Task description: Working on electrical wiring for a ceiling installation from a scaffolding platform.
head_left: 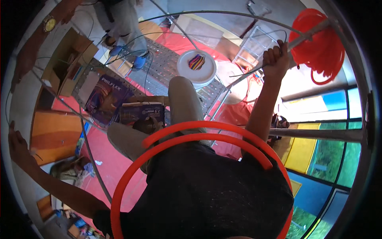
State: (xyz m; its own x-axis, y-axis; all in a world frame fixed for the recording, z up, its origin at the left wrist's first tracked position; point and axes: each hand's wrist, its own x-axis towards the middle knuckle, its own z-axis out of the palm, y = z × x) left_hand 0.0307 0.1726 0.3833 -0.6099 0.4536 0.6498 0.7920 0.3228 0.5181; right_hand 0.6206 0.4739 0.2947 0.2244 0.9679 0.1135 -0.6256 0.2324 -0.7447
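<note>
My left hand (19, 145) is raised at the far left by the pale wall, its fingers pinched on a thin dark cable (7, 109). A short end sticks out beside the palm. My right hand (275, 61) is up at the upper right, closed in a fist against a scaffold bar (248, 75). A black cable (285, 32) loops into the top of this fist, and a thin dark end shows on its other side. Orange-red corrugated conduit (191, 125) lies in loops around my shoulders and chest.
Below is a perforated scaffold platform (161, 65) with a white bucket lid (183, 65) bearing striped cloth, purple boxes (141, 113) and an open carton (63, 67). Another person's legs (133, 38) and watch-wearing forearm (36, 44) are nearby. Coiled red conduit (316, 46) hangs at right.
</note>
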